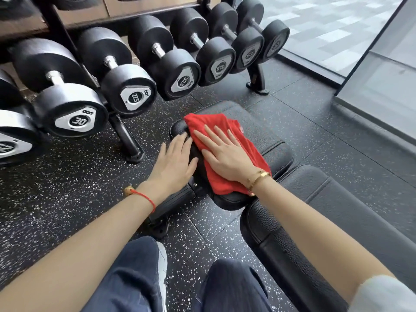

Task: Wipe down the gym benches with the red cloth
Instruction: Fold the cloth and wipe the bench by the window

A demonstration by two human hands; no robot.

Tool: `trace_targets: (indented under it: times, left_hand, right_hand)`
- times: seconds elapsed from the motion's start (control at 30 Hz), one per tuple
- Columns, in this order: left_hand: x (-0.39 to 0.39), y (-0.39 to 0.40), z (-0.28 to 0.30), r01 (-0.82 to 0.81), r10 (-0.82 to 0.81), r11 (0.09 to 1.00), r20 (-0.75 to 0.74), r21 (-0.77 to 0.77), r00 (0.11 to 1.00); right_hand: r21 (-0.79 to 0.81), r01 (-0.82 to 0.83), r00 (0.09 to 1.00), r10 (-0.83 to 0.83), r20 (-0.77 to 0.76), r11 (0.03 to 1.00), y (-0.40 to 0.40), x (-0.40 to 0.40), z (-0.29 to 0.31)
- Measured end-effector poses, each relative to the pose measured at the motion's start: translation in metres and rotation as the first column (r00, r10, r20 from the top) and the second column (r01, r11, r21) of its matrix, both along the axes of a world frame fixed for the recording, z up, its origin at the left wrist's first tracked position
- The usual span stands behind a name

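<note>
A red cloth [225, 136] lies spread over the black padded seat [265, 136] of a gym bench in the middle of the head view. My right hand [222, 154] presses flat on the cloth with straight, spread fingers. Just left of it, my left hand [174, 163] rests flat on the seat's left edge, fingers straight, touching the pad beside the cloth. The bench's longer back pad [315, 210] runs toward the lower right, partly hidden by my right forearm.
A low rack of several black dumbbells [126, 86] stands close behind and left of the bench, its foot [132, 152] near my left hand. A glass wall [382, 75] runs along the right. Speckled rubber floor [67, 188] surrounds the bench; my knees are below.
</note>
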State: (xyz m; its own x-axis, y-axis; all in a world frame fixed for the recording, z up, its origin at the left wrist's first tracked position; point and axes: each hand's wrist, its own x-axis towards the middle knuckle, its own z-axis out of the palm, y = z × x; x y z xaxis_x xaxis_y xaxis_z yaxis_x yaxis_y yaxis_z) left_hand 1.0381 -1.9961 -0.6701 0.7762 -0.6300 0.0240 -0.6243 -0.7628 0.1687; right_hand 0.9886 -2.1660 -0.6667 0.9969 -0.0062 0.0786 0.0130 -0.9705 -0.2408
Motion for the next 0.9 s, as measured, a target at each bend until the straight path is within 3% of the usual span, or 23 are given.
trace_targets:
  times: [0.13,0.33,0.43,0.6,0.77,0.9]
  left_hand:
    - [0.000,0.004,-0.002,0.002,-0.002,0.999,-0.006,0.041,1.000]
    - [-0.003,0.002,-0.001,0.004,-0.003,1.000,-0.047,0.022,0.999]
    - [-0.003,0.001,-0.003,-0.004,0.005,1.000,-0.036,0.024,0.999]
    - [-0.004,0.003,-0.006,-0.007,0.007,1.000,-0.031,0.004,1.000]
    - [-0.001,0.008,-0.006,0.020,-0.019,1.000,-0.036,0.006,0.999]
    - [0.001,0.010,-0.003,0.026,-0.028,0.999,-0.079,-0.022,0.996]
  right_hand:
    - [0.008,0.058,0.998,-0.058,0.006,0.998,-0.038,-0.026,-0.003]
    - [0.036,0.298,0.953,-0.295,-0.071,0.954,-0.058,0.044,0.009]
    - [0.047,0.187,0.981,-0.184,-0.058,0.981,-0.027,0.052,0.009]
    - [0.001,-0.025,1.000,0.025,-0.007,1.000,-0.006,-0.005,0.003]
    - [0.008,0.066,0.998,-0.066,0.011,0.998,-0.043,-0.049,-0.002]
    - [0.017,0.228,0.973,-0.227,-0.029,0.974,-0.068,-0.005,0.001]
